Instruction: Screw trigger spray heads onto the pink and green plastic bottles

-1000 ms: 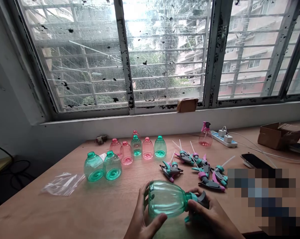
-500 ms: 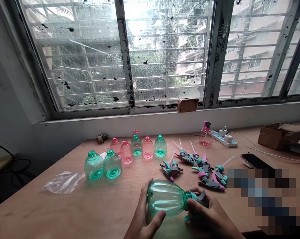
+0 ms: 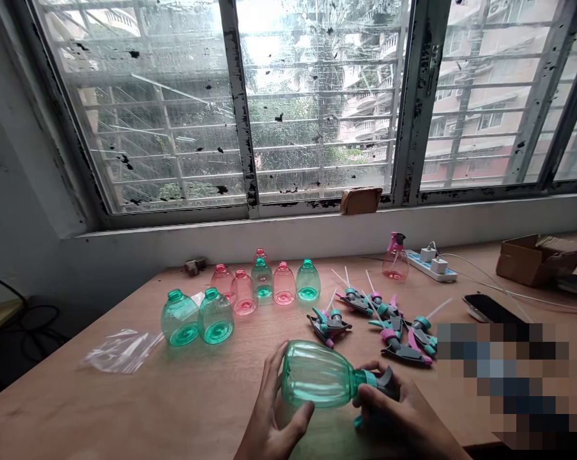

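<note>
A clear green spray bottle (image 3: 317,375) lies sideways in the air above the near part of the table. My left hand (image 3: 275,409) cups its base end, thumb on the near side and fingers behind. At the neck, my right hand (image 3: 403,409) grips the teal collar of a grey and teal spray head (image 3: 386,382) that sits on the bottle's mouth. Whether the collar is fully tight I cannot tell. Part of the spray head is hidden by my right fingers. Beyond the hands lies a pile of loose spray heads (image 3: 406,345) in grey, pink and teal.
Several green bottles (image 3: 216,319) and pink bottles (image 3: 245,294) stand at the back left, near a plastic bag (image 3: 123,351). Toward the back right are a pink spray bottle (image 3: 395,263), a power strip (image 3: 434,267), a phone (image 3: 494,308) and a cardboard box (image 3: 532,259).
The green bottle has turned slightly about its long axis, and its base end has shifted a little up and left with my left hand. My right hand stays at the neck.
</note>
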